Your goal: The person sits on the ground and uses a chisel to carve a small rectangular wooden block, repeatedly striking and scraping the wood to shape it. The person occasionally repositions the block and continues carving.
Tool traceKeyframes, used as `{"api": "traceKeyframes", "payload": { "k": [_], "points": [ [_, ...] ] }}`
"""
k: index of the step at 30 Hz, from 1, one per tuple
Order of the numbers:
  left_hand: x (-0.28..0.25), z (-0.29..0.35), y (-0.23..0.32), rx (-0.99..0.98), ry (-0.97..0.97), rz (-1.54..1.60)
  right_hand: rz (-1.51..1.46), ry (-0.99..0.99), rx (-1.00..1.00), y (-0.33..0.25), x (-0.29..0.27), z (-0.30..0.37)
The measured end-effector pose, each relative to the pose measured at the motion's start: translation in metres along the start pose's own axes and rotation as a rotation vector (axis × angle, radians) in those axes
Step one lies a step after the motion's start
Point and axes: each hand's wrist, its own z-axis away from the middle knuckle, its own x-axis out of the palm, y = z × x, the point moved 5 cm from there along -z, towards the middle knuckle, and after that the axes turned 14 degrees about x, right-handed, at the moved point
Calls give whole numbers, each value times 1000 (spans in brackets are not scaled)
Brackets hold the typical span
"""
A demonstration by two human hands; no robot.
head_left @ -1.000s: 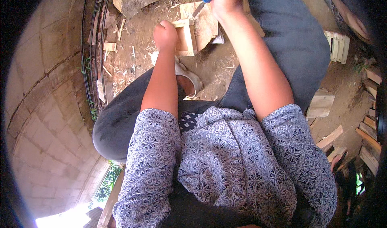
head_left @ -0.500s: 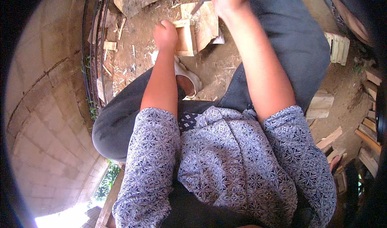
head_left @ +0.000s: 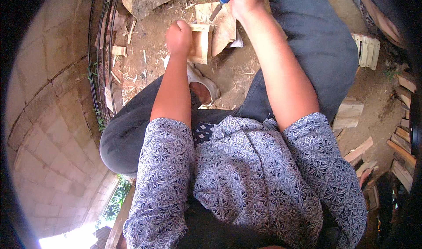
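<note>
My left hand (head_left: 179,37) is closed on the left side of a small, shallow wooden box frame (head_left: 203,28), tilted over the ground. My right hand (head_left: 247,3), at the top of the picture, is wrapped round the blue handle of a chisel (head_left: 216,12). The chisel's metal blade slants down and left, its tip close to the frame's far upper edge; whether it touches cannot be made out. Behind the frame lies a flat wooden board (head_left: 223,25) with a ragged edge.
Wood shavings litter the dirt floor (head_left: 145,51). A big stone-like block (head_left: 158,0) lies at the far left, beside dark cables (head_left: 105,51) along a block wall (head_left: 52,112). To the right are a slatted wooden piece (head_left: 367,51), a wood block (head_left: 348,112) and stacked offcuts (head_left: 402,139).
The chisel blade, blurred before, shows more sharply and its tip sits slightly lower. The frame has shifted slightly down and left with my left hand.
</note>
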Motion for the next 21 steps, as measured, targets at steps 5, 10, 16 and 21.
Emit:
{"api": "traceKeyframes", "payload": {
  "k": [5, 10, 16, 21],
  "points": [
    [-1, 2, -2, -5, 3, 2, -28, -159, -122, -42, 30, 20],
    [0, -3, -1, 16, 23, -43, 240, -56, -61, 24, 6, -5],
    [1, 2, -8, 29, 31, -5, -34, -135, -117, -31, 27, 15],
    [-3, 1, 12, -4, 17, -23, 317, -86, -61, 29, 8, 1]
  ]
}}
